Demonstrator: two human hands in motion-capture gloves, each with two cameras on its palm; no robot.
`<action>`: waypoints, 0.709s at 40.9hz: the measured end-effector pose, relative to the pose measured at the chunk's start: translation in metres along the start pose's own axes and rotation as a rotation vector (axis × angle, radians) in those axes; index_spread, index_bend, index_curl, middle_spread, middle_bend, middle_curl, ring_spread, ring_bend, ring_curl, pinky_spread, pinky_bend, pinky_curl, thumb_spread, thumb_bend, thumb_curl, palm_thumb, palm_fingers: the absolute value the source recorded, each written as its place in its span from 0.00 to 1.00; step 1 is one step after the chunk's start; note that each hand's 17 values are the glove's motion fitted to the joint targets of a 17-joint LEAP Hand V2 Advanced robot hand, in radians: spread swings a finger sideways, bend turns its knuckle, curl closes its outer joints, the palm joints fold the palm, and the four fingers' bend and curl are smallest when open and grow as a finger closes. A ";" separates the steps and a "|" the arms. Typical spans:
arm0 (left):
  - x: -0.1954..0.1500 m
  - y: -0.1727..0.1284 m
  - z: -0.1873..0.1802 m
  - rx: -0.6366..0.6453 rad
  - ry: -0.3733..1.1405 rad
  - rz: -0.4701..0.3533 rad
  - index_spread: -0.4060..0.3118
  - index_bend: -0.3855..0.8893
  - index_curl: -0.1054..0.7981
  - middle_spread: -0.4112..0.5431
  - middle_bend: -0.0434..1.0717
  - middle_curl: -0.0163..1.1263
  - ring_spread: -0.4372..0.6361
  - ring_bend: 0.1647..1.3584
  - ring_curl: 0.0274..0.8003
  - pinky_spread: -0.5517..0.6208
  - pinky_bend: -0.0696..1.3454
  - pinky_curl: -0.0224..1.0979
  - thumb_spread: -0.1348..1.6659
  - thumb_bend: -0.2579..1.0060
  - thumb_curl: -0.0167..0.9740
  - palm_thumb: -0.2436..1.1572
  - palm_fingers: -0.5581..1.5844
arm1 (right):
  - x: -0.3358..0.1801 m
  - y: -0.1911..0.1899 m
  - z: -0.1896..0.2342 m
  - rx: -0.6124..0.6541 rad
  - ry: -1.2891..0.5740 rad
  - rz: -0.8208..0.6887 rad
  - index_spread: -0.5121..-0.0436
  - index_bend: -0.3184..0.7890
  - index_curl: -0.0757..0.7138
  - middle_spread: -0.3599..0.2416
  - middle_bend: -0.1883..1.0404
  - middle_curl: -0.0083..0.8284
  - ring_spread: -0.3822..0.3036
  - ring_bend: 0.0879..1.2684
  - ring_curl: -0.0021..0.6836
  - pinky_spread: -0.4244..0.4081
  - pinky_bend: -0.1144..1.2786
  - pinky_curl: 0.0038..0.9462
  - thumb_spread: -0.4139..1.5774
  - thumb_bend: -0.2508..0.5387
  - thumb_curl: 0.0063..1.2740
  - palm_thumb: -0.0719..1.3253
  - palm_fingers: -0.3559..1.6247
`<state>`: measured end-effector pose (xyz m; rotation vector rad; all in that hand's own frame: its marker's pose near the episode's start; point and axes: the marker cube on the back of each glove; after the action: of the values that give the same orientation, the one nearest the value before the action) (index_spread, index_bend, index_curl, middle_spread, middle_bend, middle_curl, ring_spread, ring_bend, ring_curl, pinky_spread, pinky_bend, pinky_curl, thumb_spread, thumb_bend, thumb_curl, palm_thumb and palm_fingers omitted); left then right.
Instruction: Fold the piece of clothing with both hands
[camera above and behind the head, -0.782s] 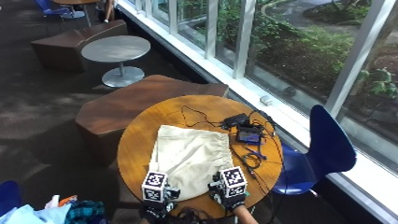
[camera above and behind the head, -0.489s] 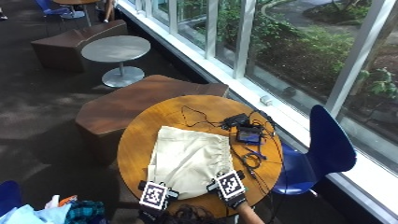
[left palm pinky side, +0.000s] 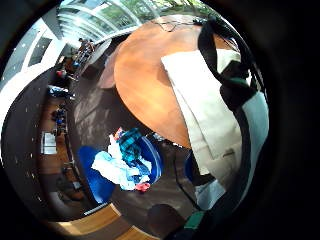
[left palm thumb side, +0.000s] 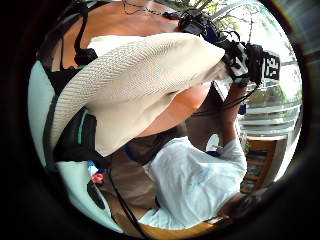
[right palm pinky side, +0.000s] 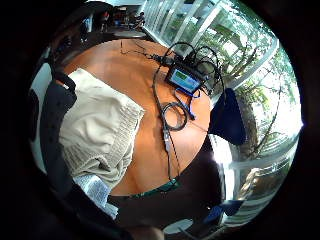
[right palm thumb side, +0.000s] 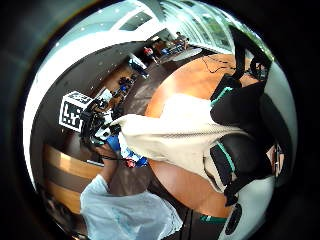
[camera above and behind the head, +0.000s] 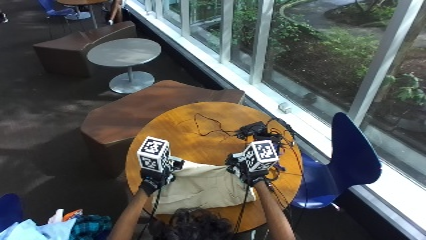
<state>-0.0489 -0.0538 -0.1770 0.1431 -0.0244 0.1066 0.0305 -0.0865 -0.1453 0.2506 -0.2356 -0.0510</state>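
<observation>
Both hands, left hand (camera above and behind the head: 154, 179) and right hand (camera above and behind the head: 247, 173), pinch the cream garment's (camera above and behind the head: 203, 186) far edge, lifted over the round counter (camera above and behind the head: 200, 135); only the right little-finger palm view shows a screened device (right palm pinky side: 183, 79) among cables.

No text can be read (anywhere).

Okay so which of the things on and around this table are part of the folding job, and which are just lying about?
Part of the job:
- beige garment
- left hand, gripping one end of it
- right hand, gripping the other end

Just lying about:
- small screen device on the round wooden table
- tangle of black cables
- blue chair
- pile of clothes on the floor
</observation>
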 end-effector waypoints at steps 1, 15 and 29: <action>-0.003 -0.016 0.003 -0.014 -0.004 -0.021 0.11 0.47 0.52 0.07 0.40 0.36 0.02 0.46 0.48 0.27 0.21 0.28 0.69 0.37 0.29 0.65 0.85 | 0.005 -0.011 0.008 -0.032 0.010 0.024 0.33 0.41 0.49 0.10 0.55 0.47 0.11 0.55 0.60 0.10 0.41 0.36 0.75 0.67 0.19 0.59 0.88; -0.015 -0.158 0.099 -0.149 -0.138 -0.137 0.12 0.44 0.55 0.05 0.44 0.41 0.02 0.50 0.51 0.29 0.17 0.32 0.70 0.31 0.33 0.69 0.84 | 0.064 -0.104 0.111 -0.470 0.357 0.137 0.32 0.47 0.55 0.12 0.55 0.51 0.15 0.58 0.64 0.10 0.39 0.37 0.72 0.52 0.21 0.61 0.87; 0.011 -0.078 0.090 0.298 -0.281 -0.169 0.22 0.42 0.57 0.13 0.36 0.41 0.10 0.36 0.48 0.47 0.18 0.30 0.72 0.23 0.34 0.65 0.66 | 0.054 0.046 0.039 0.167 0.083 0.556 0.39 0.46 0.62 0.15 0.45 0.50 0.20 0.39 0.57 0.29 0.35 0.37 0.75 0.38 0.25 0.59 0.75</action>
<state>-0.0311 -0.1424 -0.0985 0.4563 -0.2768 -0.0803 0.0749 -0.0553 -0.0846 0.3449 -0.2200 0.5307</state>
